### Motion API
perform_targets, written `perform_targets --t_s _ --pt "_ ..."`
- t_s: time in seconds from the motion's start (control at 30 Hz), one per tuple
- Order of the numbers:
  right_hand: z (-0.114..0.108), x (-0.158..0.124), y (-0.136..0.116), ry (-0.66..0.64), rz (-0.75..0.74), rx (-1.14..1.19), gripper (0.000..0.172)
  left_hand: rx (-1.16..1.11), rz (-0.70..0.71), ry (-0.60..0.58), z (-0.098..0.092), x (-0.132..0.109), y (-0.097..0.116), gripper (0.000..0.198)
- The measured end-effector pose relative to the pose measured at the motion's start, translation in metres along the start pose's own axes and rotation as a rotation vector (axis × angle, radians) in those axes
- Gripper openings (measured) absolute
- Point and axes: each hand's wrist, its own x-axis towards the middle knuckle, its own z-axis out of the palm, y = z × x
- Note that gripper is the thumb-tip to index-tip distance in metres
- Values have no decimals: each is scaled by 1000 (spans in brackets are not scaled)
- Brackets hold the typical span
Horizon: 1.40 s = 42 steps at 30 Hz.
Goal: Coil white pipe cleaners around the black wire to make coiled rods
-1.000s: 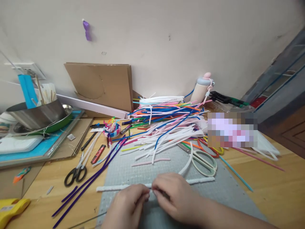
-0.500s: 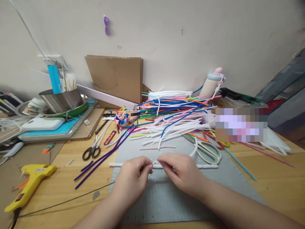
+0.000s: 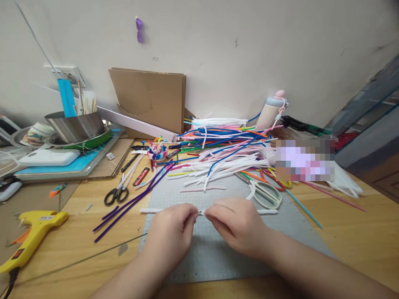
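Note:
My left hand point(image 3: 172, 228) and my right hand point(image 3: 237, 221) face each other low over the grey cutting mat point(image 3: 218, 259). Both are closed in a fingertip pinch at the middle of a white pipe cleaner point(image 3: 268, 212), with a narrow gap between them. A short white bit with a darker spot shows in that gap; whether it is one stem or two joined is too small to tell. The white ends stick out level past both hands. Beyond the fingers lies a short pale pink pipe cleaner point(image 3: 202, 189).
Loose pipe cleaners point(image 3: 230, 155) pile up behind the mat. Black-handled scissors point(image 3: 116, 195) and purple pipe cleaners point(image 3: 134, 201) lie left, pale-handled scissors point(image 3: 266, 194) right. A yellow glue gun point(image 3: 31, 236) rests far left. Cardboard point(image 3: 149, 101) and a bottle point(image 3: 270, 112) stand at the wall.
My fingertips still pinch at the middle, in almost the same place. The whole view has shifted slightly, so things on the table appear a little further left and higher.

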Motion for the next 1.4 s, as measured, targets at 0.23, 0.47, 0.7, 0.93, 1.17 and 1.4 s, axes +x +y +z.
perform_targets --t_s 0.23,0.47,0.7,0.93,1.17,1.4 --pt "-4 4 6 27 90 291 15 -49 92 -65 -3 -3 5 19" --pt "1 3 5 20 68 307 16 -189 30 -7 -8 -5 11 16" --pt "1 0 -9 18 37 137 14 -133 23 119 -2 -6 6 15" --pt "-4 -3 -7 45 -6 127 13 22 174 98 6 -8 1 18" --pt "-5 3 3 20 135 401 14 -76 223 55 0 -9 8 15" --pt "0 1 -3 -34 127 364 18 -134 136 193 -5 -9 12 14"
